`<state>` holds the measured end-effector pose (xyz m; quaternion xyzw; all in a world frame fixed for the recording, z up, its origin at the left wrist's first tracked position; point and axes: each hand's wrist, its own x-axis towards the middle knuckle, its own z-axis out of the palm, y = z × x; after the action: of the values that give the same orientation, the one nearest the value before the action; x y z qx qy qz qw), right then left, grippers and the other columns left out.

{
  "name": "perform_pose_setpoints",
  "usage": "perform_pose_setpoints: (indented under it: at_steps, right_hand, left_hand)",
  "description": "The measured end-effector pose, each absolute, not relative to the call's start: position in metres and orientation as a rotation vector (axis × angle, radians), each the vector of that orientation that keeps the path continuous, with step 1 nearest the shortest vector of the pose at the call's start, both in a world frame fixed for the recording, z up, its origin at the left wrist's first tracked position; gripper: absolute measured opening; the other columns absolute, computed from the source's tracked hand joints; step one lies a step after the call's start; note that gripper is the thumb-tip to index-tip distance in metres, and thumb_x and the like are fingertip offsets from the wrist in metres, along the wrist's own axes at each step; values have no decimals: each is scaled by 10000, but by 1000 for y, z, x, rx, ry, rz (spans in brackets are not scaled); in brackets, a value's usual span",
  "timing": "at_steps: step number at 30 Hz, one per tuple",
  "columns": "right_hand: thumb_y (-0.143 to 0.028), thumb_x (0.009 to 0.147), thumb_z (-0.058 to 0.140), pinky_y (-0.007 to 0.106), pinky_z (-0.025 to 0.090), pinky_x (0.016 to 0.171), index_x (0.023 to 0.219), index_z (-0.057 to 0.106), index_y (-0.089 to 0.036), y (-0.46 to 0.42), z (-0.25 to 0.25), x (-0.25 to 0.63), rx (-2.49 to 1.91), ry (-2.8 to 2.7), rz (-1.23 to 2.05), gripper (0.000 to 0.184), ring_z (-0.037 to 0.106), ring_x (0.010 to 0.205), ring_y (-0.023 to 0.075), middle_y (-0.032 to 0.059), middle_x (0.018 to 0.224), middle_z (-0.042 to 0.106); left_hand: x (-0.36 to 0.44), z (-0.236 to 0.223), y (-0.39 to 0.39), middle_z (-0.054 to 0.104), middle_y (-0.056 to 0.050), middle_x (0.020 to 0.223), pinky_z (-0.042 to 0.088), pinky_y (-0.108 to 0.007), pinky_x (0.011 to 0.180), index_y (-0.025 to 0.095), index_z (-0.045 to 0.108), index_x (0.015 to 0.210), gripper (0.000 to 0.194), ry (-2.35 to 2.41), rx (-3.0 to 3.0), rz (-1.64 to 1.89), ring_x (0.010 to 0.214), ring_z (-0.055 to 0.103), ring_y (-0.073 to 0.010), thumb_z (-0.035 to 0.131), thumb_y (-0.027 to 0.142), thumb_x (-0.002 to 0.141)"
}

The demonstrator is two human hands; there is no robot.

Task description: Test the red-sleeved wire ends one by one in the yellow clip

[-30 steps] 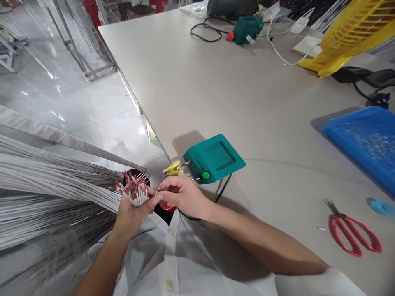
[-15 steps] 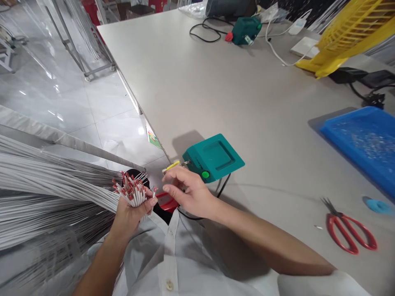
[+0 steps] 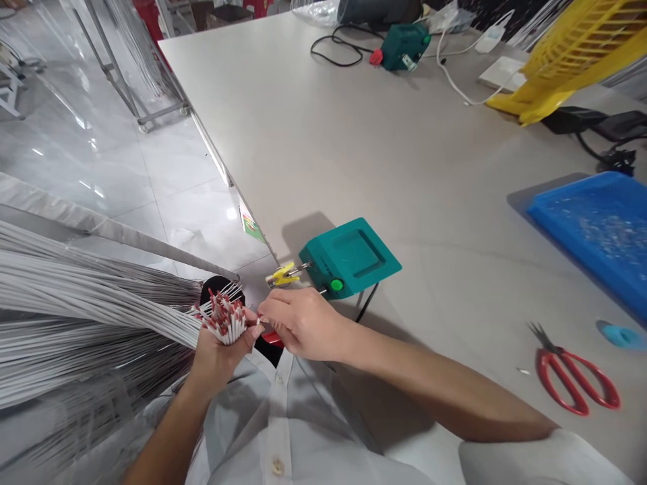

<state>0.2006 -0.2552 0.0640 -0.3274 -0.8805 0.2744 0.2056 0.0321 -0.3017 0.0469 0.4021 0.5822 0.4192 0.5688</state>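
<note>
My left hand (image 3: 222, 353) is closed round a thick bundle of white wires (image 3: 227, 322) whose ends are red. One wire end (image 3: 259, 319) stands apart from the bundle, at the left thumb. The fingers of my right hand (image 3: 303, 322) pinch together on that single wire's tip. Just beyond the right hand sits a green device (image 3: 354, 259) with a round green button, at the table's edge. A yellow clip (image 3: 283, 274) is attached to its side, close above my right fingers.
Long white wires (image 3: 91, 296) fill the left side beside a rail. Red-handled scissors (image 3: 571, 377) and a light blue ring (image 3: 617, 333) lie at right, near a blue tray (image 3: 596, 215). Farther back are a yellow fan (image 3: 571, 60) and another green device (image 3: 404, 47) with cables.
My right hand has moved down and left to the left hand, and its parted fingers have closed on the single wire's end. The yellow clip is now more visible.
</note>
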Motion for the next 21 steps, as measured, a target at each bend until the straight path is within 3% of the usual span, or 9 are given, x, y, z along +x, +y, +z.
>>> perform_pose_setpoints:
  at_steps: [4,8,11,13,16,21]
  right_hand:
    - [-111,764,456,224,365,538,687,551,-160,-250,68,200,-1037,-2233,1319,131,494,591,116,13,636,556]
    - [-215,723,530,193,314,391,651,526,-159,-245,62,198,-1099,-1377,2269,92,394,395,66,-52,493,455]
    - [-226,627,594,177,291,327,638,509,-162,-247,53,195,-989,-781,2612,108,363,337,51,-74,466,438]
    - [-220,609,591,180,315,311,630,507,-162,-252,48,194,-977,-694,2651,105,368,318,51,-78,455,437]
    - [-228,668,549,187,359,320,649,517,-154,-258,48,195,-1146,-934,2435,83,430,328,65,-64,483,460]
    - [-260,791,516,194,414,458,910,573,-167,-259,61,201,-1106,-1510,1928,162,510,504,76,-12,695,568]
  left_hand:
    - [37,50,-303,531,45,505,377,-204,430,159,591,708,125,1430,1026,1012,439,463,-84,688,175,631]
    - [38,52,-305,539,36,524,416,-217,470,163,598,675,87,1498,1141,1062,460,474,-89,675,155,635]
    - [38,51,-307,546,34,520,424,-216,464,163,598,653,68,1509,1161,1069,462,485,-92,665,161,641]
    - [38,49,-309,553,38,518,419,-209,446,161,595,679,71,1505,1089,1075,448,490,-89,660,174,654]
    - [37,45,-310,579,38,557,416,-201,430,157,602,783,144,1476,958,1105,437,499,-82,670,192,661]
    - [36,44,-309,568,44,587,410,-194,425,167,623,913,275,1386,869,1094,437,485,-70,691,228,653]
